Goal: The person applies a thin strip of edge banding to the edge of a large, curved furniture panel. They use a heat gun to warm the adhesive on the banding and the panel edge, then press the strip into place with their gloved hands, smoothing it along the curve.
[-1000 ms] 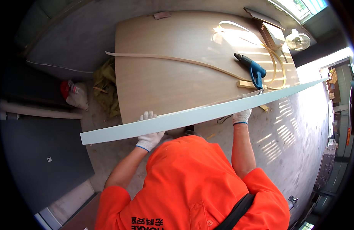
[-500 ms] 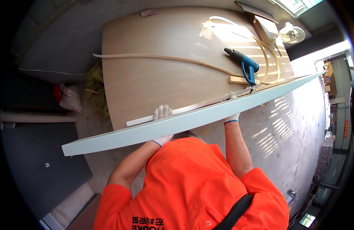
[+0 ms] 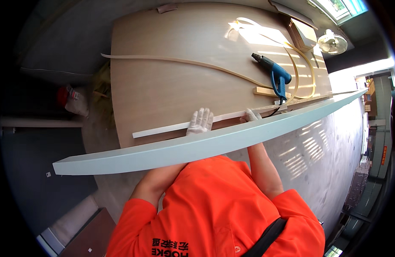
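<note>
A long pale blue panel [image 3: 176, 152] stretches on edge across the view, in front of my body. Both forearms pass behind it. My left hand [image 3: 200, 121], in a white glove, rises beyond its far edge with fingers stretched and apart, over a narrow white strip [image 3: 161, 129]. My gloved right hand [image 3: 252, 115] is farther right, fingers bent at the white strip and apparently closed on it. The panel hides both wrists and part of each palm.
A wide brown board [image 3: 176, 90] forms the work surface. On it lie a blue heat gun [image 3: 272, 70], a wood block [image 3: 266, 91], a long curling edge strip [image 3: 197, 65] and stacked boards [image 3: 301, 34]. A fan [image 3: 332, 42] stands at far right.
The panel's left end has shifted farther left. My left hand has moved off the panel's edge, out beyond it, fingers spreading. My right hand has moved slightly left, to the white strip.
</note>
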### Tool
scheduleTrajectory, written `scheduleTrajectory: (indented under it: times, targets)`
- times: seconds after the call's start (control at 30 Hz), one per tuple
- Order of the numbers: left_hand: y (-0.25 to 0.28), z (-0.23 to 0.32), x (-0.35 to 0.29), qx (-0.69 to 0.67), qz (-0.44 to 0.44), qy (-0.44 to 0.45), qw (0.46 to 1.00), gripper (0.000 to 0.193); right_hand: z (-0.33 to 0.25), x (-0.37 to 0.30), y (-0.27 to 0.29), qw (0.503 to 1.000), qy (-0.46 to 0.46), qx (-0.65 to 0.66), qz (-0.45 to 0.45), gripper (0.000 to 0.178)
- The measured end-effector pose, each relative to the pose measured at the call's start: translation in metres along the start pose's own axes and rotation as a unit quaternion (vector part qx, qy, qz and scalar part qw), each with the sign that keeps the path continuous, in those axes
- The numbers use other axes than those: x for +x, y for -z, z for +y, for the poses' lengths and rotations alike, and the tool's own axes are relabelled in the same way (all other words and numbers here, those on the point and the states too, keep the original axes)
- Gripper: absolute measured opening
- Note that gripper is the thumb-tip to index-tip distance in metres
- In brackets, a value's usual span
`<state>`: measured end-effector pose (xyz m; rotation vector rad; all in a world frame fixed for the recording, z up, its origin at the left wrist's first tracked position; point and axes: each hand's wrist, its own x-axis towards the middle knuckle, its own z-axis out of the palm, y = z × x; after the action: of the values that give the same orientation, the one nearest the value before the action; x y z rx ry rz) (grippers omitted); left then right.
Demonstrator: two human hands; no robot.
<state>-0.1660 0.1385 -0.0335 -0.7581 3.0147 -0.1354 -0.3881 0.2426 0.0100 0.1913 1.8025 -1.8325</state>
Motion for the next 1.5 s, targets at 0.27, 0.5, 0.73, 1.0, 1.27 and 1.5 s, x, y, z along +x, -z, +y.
scheduleTrajectory:
  times: [0.27, 0.5, 0.73, 1.0, 1.27, 1.5]
  targets:
    - [0.005, -0.115, -0.094, -0.108, 0.083, 0.046, 0.990, 0.095, -0.003, -0.002, 0.006, 0.998, -0.003, -0.064, -0.021, 0.022]
    - [0.005, -0.183, -0.148, -0.110, 0.054, 0.116, 0.986, 0.103, -0.005, 0.004, 0.012, 0.999, -0.015, -0.045, -0.015, 0.019]
    - [0.022, -0.150, -0.096, -0.047, -0.103, 0.137, 0.984, 0.122, -0.002, 0.004, 0.016, 0.998, 0.000, -0.053, -0.026, 0.019]
    - [0.020, 0.013, 0.043, -0.080, -0.108, 0.095, 0.986, 0.121, -0.001, 0.011, 0.019, 0.995, -0.012, -0.039, -0.094, 0.018]
    - [0.020, -0.058, -0.008, -0.104, -0.004, 0.249, 0.963, 0.107, 0.041, 0.054, 0.033, 0.986, 0.047, -0.135, -0.083, 0.024]
    - [0.008, -0.191, -0.113, -0.027, -0.007, 0.351, 0.936, 0.086, 0.033, 0.042, 0.028, 0.997, -0.046, -0.019, -0.058, 0.037]
